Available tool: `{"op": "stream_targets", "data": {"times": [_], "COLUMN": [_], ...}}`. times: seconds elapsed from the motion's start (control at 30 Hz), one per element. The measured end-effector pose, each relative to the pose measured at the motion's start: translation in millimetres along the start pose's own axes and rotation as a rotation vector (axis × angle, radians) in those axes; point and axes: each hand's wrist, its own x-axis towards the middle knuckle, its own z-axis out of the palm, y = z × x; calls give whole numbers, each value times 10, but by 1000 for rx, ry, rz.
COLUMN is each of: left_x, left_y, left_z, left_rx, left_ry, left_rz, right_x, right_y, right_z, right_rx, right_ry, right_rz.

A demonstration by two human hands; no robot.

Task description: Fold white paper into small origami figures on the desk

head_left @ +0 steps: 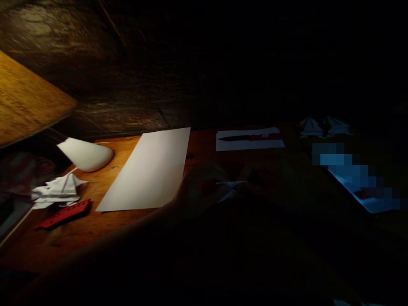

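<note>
In deep shadow near the middle of the view, my left hand (200, 187) and my right hand (259, 182) face each other, both closed. Between their fingertips they pinch a small folded white paper (232, 190), one hand at each side. Its pointed corners stick out, but the dark hides most of its folds and the exact finger positions. Left of my hands, a large sheet of white paper (148, 170) lies flat on the wooden table (124, 221). Beyond my hands rests a knife (236, 138) with a black blade and red handle, on top of smaller white sheets (223, 147).
At the left stands a lamp with a tan shade (28, 97) and white base (87, 155). Near it lie a folded paper piece (60, 190) and a notched red object (65, 213). Two folded papers (310, 127) sit back right, behind a lit phone (357, 182). A dark wall borders the table.
</note>
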Motion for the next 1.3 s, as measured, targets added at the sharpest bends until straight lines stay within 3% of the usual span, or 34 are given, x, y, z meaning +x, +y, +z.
{"op": "stream_targets", "data": {"times": [0.1, 0.2, 0.3, 0.43, 0.57, 0.63, 0.8, 0.93, 1.03, 1.3], "left_x": [-14, -2, 13, -10, -46, -50, -38, -49, -64, -70], "left_y": [-15, -37, -65, -117, -169, -179, -156, -170, -212, -262], "left_z": [-9, -12, -5, 36, 64, 45, -20, -14, -19, -97], "left_rx": [33, -84, -228, -258, -258, -203, 7, 156, 223, 420], "left_ry": [53, 65, 5, -59, 33, 36, -89, -146, -254, -395], "left_rz": [98, -20, -135, -216, -302, -254, 4, 54, 65, 185], "right_x": [-14, -5, 18, 33, 29, 36, 75, 85, 81, 96], "right_y": [-34, -64, -49, 14, 39, 52, 193, 305, 311, 308], "right_z": [-32, -32, -14, 2, 9, 8, -8, -27, -54, -168], "right_rx": [-92, 63, 189, 170, 135, 173, 207, 81, -105, -441], "right_ry": [-20, 39, 108, 85, 62, 61, 59, -18, -52, -229], "right_rz": [-97, -4, 76, 29, 21, 54, 181, 210, 153, -58]}}
